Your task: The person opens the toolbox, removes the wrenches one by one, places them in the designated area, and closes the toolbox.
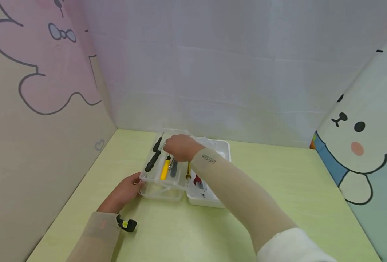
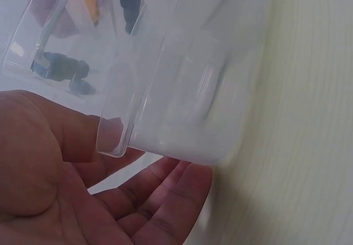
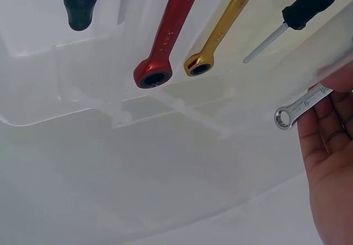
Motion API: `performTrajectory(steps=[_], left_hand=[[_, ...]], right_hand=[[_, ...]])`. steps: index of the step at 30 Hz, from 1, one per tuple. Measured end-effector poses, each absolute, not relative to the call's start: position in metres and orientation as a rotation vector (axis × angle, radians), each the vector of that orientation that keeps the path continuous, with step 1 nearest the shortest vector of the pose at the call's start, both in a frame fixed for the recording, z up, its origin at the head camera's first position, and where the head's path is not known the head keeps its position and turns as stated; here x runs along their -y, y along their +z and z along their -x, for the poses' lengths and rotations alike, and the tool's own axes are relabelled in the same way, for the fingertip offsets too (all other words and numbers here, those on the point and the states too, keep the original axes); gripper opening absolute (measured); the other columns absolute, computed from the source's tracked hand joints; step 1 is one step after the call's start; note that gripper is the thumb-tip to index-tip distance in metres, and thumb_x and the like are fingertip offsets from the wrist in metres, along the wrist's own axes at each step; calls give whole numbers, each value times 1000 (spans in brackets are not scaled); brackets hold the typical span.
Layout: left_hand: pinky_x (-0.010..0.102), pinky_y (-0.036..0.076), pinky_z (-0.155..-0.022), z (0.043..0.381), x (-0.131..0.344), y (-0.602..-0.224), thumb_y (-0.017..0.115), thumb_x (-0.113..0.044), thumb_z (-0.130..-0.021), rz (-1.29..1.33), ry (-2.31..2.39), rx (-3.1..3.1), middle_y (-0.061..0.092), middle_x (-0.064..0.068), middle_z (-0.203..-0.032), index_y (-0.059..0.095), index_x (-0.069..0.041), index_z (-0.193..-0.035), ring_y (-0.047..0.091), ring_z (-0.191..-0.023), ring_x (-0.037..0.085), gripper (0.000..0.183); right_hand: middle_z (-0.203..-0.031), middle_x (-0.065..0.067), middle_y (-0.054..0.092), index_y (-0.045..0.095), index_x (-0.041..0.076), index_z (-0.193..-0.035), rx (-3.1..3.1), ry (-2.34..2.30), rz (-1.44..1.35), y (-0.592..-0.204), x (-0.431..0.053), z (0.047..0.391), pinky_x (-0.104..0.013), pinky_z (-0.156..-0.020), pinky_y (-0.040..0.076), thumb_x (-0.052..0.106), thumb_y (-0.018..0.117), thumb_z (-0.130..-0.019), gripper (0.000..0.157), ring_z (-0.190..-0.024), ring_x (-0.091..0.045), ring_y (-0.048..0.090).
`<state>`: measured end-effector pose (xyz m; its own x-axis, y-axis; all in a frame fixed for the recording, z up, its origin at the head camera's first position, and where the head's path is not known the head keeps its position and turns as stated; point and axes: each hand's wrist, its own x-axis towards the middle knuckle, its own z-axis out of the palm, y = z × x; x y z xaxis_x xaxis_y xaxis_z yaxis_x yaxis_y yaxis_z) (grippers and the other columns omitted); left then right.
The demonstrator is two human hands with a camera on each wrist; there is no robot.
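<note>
My right hand point(image 1: 181, 147) reaches over the clear plastic tray point(image 1: 155, 177) and pinches a small silver wrench point(image 3: 302, 108), its ring end sticking out past the fingers. With thumb and fingers, my left hand point(image 1: 125, 192) grips the near left corner of the clear case point(image 2: 185, 148). A yellow-handled screwdriver point(image 1: 165, 170) and black-handled screwdrivers point(image 1: 153, 161) lie in the tray. Towards the case's right part are a gold wrench point(image 3: 218, 32) and a red wrench point(image 3: 165, 38). My right forearm hides part of the case in the head view.
The white base point(image 1: 206, 202) of the case stands to the right of the tray on a pale yellow-green table point(image 1: 295, 182). Behind it hangs a plain light curtain point(image 1: 229, 83). Printed cartoon panels point(image 1: 49, 80) stand at both sides.
</note>
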<state>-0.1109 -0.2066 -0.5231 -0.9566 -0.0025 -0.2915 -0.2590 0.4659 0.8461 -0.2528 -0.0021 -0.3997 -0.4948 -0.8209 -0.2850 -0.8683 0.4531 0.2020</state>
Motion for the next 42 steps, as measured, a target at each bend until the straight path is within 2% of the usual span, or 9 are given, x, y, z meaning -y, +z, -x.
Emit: performTrajectory(steps=[4, 9, 12, 17, 22, 26, 31, 37, 42], left_hand=[[38, 51, -87, 112, 207, -523, 49, -12, -111, 232, 1493, -2462, 63, 24, -133, 45, 3, -156, 61, -104, 29, 48], [38, 51, -87, 112, 206, -524, 49, -10, -110, 225, 1506, -2461, 64, 23, -130, 47, 3, -154, 61, -102, 29, 46], [38, 52, -87, 112, 206, -524, 50, -11, -110, 229, 1503, -2463, 64, 23, -129, 47, 3, -154, 61, -102, 29, 46], [38, 52, -87, 112, 205, -524, 50, -13, -110, 244, 1466, -2476, 63, 23, -130, 46, 2, -155, 61, -103, 29, 47], [38, 51, -86, 112, 204, -523, 50, -13, -110, 243, 1449, -2488, 63, 22, -127, 45, 3, -156, 61, -102, 28, 48], [37, 51, -86, 112, 205, -522, 50, -13, -110, 249, 1446, -2490, 64, 20, -124, 46, 2, -156, 60, -100, 28, 48], [38, 51, -86, 112, 205, -522, 50, -14, -110, 242, 1451, -2497, 64, 21, -126, 46, 3, -155, 61, -101, 27, 48], [39, 52, -87, 111, 205, -525, 51, -14, -111, 227, 1455, -2495, 64, 22, -129, 47, 3, -155, 61, -103, 28, 47], [37, 51, -85, 112, 208, -528, 50, -13, -111, 190, 1461, -2497, 65, 21, -127, 47, 3, -154, 61, -101, 27, 46]], right_hand=[[-108, 2, 72, 76, 18, -119, -2549, 507, 1509, -397, 2, 250, -28, -80, 50, 6, 60, -107, 23, -91, -17, 60], [-89, 4, 62, 74, 18, -106, -2534, 473, 1508, -395, -2, 248, -26, -72, 40, 5, 59, -107, 20, -79, -15, 47], [-87, 4, 61, 73, 18, -103, -2531, 484, 1530, -394, -5, 246, -26, -71, 41, 5, 60, -107, 19, -78, -15, 47], [-104, 4, 70, 75, 21, -117, -2539, 549, 1572, -392, -16, 236, -28, -81, 52, 9, 61, -108, 20, -90, -16, 59], [-121, 3, 70, 71, 25, -135, -2532, 549, 1594, -389, -30, 223, -32, -92, 54, 8, 66, -105, 34, -106, -18, 63], [-122, 2, 68, 67, 27, -141, -2541, 493, 1591, -390, -42, 219, -31, -91, 54, 4, 66, -104, 43, -106, -18, 62], [-115, 1, 65, 66, 23, -136, -2586, 365, 1513, -393, -58, 219, -30, -83, 52, -5, 61, -103, 44, -98, -17, 59], [-118, 0, 66, 67, 18, -127, -2637, 70, 1312, -397, -78, 219, -30, -85, 54, -13, 60, -96, 45, -100, -17, 60], [-109, -2, 68, 70, 15, -115, -2685, -227, 1165, -401, -100, 216, -33, -82, 53, -5, 61, -101, 25, -92, -17, 59]])
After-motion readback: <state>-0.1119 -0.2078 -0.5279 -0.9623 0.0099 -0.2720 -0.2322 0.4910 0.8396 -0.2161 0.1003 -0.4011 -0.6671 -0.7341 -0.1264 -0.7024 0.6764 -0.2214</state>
